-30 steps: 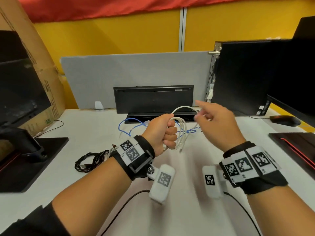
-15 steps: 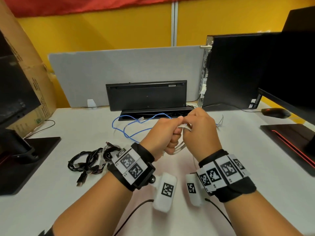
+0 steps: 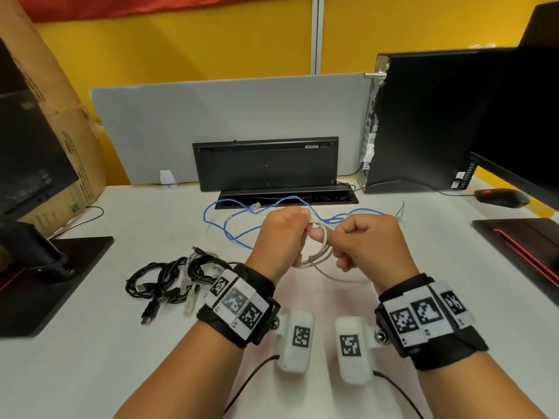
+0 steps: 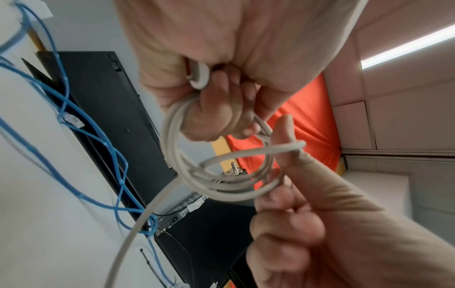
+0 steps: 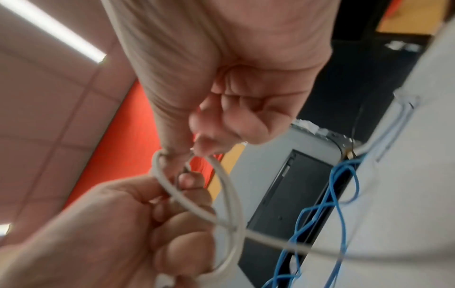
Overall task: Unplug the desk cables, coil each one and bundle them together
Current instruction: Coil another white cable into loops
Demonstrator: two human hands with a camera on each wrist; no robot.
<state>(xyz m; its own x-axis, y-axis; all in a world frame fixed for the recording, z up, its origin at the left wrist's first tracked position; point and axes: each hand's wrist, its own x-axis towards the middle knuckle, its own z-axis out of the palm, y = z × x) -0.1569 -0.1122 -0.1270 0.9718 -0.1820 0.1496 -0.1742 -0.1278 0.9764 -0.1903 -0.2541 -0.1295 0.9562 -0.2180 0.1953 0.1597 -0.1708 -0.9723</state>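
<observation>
A pale grey cable (image 3: 321, 252) is wound into a small coil of several loops above the desk's middle. My left hand (image 3: 298, 237) grips the coil in a fist, loops hanging below the fingers (image 4: 216, 120). My right hand (image 3: 344, 247) is right beside it, thumb and fingers pinching a strand (image 4: 283, 148) laid across the coil (image 5: 231, 196). The cable's free tail (image 3: 338, 276) trails down onto the desk. A loose blue cable (image 3: 242, 220) sprawls on the desk behind the hands. A bundle of coiled black cables (image 3: 169, 276) lies to the left.
An upright black keyboard (image 3: 266, 164) and a cable slot (image 3: 287, 197) stand behind the blue cable. A PC tower (image 3: 423, 122) and mouse (image 3: 502, 198) are at the right, monitor bases (image 3: 45, 267) (image 3: 520, 246) on both sides, a cardboard box (image 3: 60, 122) at the left.
My right hand, which was apart from the coil with a finger extended, has come in against my left hand and now pinches a strand at the coil. Both hands sit slightly lower.
</observation>
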